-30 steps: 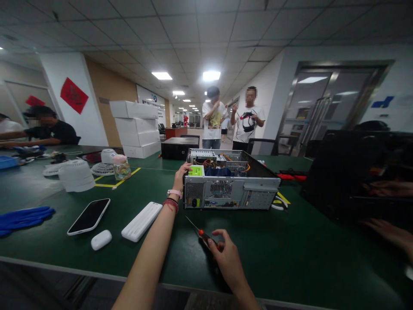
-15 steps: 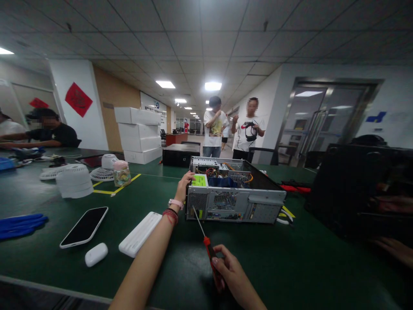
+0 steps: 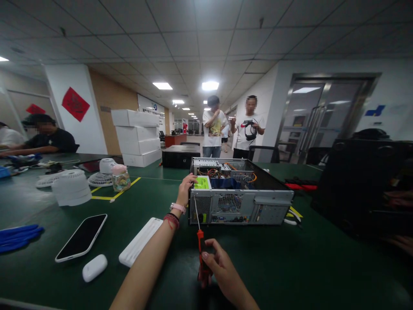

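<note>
A desktop computer case (image 3: 240, 206) lies on its side with its top open, its rear panel facing me. Inside its near left corner sits a power supply with a bright green label (image 3: 201, 183). My left hand (image 3: 186, 188) grips that corner, fingers bent over the top edge. In my right hand (image 3: 215, 262) is a screwdriver (image 3: 200, 245) with a red and black handle, held between thumb and fingers. Its shaft points up and away, the tip at the upper left of the rear panel. Whether the tip sits in a screw is too small to tell.
To the left lie a white power bank (image 3: 140, 241), a phone (image 3: 82, 237), an earbud case (image 3: 94, 268) and blue gloves (image 3: 19, 237). Beyond are small fans (image 3: 71, 187), a jar (image 3: 120, 178) and stacked white boxes (image 3: 137, 137). A black case (image 3: 364, 185) stands right; people are nearby.
The screwdriver has swung more upright, its tip moving up the rear panel toward the top left corner. My left hand stays on the case corner. The view has shifted slightly.
</note>
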Demonstrator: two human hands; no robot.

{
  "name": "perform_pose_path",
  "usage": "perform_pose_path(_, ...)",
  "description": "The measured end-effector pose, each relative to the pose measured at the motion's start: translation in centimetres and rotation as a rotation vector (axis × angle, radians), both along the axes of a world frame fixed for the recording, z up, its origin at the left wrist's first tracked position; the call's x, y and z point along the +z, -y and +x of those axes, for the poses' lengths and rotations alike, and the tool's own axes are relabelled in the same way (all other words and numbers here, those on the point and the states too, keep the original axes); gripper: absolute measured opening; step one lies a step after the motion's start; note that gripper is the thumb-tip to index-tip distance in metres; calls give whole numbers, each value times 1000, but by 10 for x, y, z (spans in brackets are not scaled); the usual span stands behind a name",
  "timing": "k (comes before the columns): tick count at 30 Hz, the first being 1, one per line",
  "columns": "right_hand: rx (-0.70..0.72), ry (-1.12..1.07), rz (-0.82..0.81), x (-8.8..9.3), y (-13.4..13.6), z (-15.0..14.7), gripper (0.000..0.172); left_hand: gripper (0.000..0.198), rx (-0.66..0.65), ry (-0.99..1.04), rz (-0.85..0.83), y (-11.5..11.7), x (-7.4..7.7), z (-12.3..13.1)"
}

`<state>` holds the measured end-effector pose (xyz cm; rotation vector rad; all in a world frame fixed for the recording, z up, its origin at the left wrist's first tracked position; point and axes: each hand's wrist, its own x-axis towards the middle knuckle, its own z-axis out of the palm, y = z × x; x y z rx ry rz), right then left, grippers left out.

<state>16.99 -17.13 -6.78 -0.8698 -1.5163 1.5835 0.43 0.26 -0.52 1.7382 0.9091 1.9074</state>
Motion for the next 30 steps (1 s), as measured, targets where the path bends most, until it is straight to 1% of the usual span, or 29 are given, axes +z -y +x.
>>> perform_pose_path(9, -6, 9, -3, -2, -4, -4, 49, 24, -14, 10, 8, -2, -1, -1)
perform_pose_path(21, -10, -2, -5, -6, -8, -6, 50, 25, -12, 13, 11, -4, -2, -1)
perform_pose_path(30, -16, 13, -1, -6, -9, -5, 48, 25, -18, 11, 1, 0, 1, -1)
